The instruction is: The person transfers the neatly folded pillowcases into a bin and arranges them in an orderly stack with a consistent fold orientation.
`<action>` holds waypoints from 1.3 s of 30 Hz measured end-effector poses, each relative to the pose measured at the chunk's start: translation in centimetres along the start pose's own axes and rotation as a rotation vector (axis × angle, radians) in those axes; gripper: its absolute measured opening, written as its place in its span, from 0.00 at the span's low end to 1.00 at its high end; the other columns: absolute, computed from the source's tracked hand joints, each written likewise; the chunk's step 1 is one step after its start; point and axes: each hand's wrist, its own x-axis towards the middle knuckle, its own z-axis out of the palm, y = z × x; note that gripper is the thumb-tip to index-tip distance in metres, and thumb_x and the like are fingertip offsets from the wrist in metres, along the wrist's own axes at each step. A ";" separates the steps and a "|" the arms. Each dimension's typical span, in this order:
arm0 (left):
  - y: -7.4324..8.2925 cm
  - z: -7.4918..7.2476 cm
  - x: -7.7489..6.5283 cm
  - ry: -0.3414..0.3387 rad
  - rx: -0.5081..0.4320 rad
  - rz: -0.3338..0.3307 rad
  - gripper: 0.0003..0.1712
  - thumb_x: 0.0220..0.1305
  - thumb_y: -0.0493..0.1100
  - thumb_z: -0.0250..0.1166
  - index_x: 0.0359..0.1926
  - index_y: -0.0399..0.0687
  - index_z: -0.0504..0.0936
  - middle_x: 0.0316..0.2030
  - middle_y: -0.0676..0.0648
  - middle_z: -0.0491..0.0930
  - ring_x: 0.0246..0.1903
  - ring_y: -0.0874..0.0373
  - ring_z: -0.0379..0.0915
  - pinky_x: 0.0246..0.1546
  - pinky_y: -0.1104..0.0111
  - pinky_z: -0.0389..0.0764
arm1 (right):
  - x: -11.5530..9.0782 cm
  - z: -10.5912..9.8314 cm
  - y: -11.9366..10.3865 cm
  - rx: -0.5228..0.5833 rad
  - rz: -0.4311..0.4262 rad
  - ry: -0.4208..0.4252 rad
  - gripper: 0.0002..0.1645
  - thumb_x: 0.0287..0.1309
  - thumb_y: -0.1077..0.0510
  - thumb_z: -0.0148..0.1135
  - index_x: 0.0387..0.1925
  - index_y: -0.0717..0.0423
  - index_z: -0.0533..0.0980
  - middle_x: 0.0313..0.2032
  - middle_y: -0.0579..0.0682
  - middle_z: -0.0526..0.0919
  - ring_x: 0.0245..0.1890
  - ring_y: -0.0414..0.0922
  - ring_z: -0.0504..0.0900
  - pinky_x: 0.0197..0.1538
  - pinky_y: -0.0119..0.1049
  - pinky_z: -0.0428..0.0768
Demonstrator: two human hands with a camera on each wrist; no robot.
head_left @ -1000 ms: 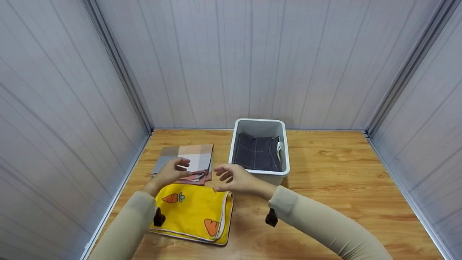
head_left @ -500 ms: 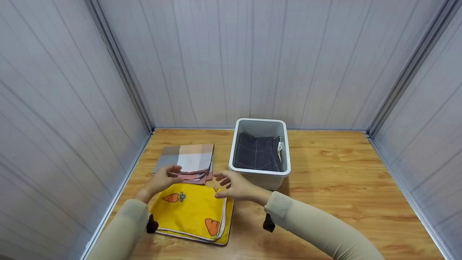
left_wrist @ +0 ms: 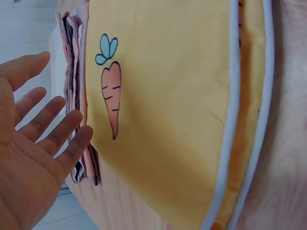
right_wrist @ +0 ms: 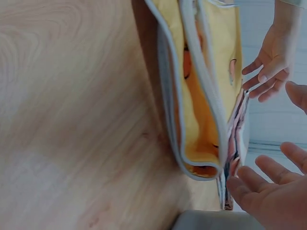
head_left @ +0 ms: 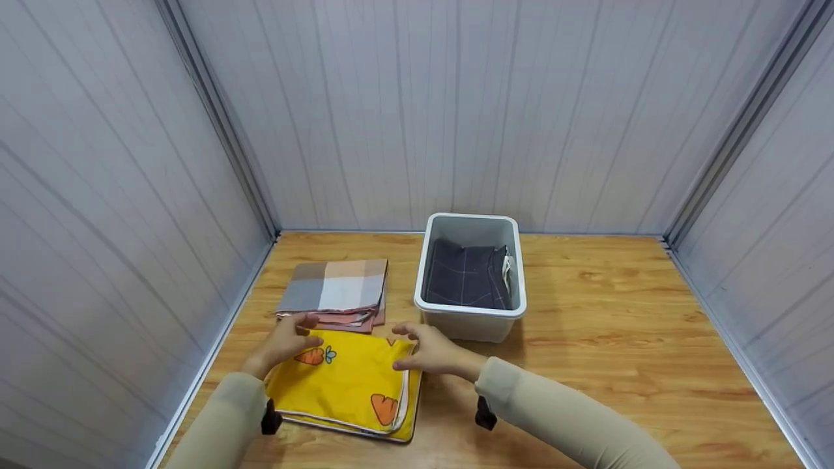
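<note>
A folded yellow fabric cover [head_left: 352, 384] with printed carrots and white piping lies on the table, in front of me to the left. In the right wrist view, a zipper runs along one edge of its layers. My left hand [head_left: 283, 345] hovers at its far left corner, fingers loosely bent and palm turned inward. Over its far right corner is my right hand [head_left: 438, 352], thumb and fingers apart with nothing between them. Just behind the yellow cover lies a folded checked cloth [head_left: 339, 286] in grey, white, peach and pink.
A white plastic bin [head_left: 470, 322] stands behind my right hand, with a folded dark cloth [head_left: 466, 277] with thin pale lines inside. Pale panel walls [head_left: 417, 117] enclose the wooden table [head_left: 606, 326] at the back and both sides.
Both hands have come down and nearer to me, from beside the checked cloth to the far corners of the yellow cover. The cloths and the bin have stayed put.
</note>
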 end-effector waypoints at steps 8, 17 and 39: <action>-0.7 0.3 0.3 0.029 -0.023 -0.060 0.32 0.73 0.39 0.70 0.73 0.33 0.73 0.71 0.29 0.74 0.68 0.34 0.69 0.78 0.39 0.66 | 0.3 0.7 1.7 -0.029 0.004 0.021 0.46 0.60 0.53 0.81 0.73 0.67 0.72 0.71 0.65 0.78 0.72 0.65 0.76 0.76 0.59 0.74; -1.6 0.4 0.4 0.071 -0.043 -0.015 0.32 0.68 0.34 0.70 0.69 0.25 0.73 0.70 0.25 0.73 0.71 0.30 0.67 0.80 0.38 0.61 | 0.4 1.4 2.9 -0.034 0.084 0.065 0.47 0.59 0.49 0.82 0.73 0.64 0.73 0.71 0.66 0.77 0.69 0.59 0.78 0.74 0.58 0.75; -1.3 0.2 0.2 -0.006 -0.139 -0.189 0.38 0.65 0.33 0.74 0.74 0.37 0.72 0.76 0.32 0.67 0.70 0.34 0.61 0.82 0.39 0.58 | 1.1 2.6 3.8 -0.066 0.166 0.055 0.38 0.49 0.67 0.80 0.63 0.68 0.77 0.59 0.63 0.84 0.61 0.54 0.80 0.73 0.54 0.77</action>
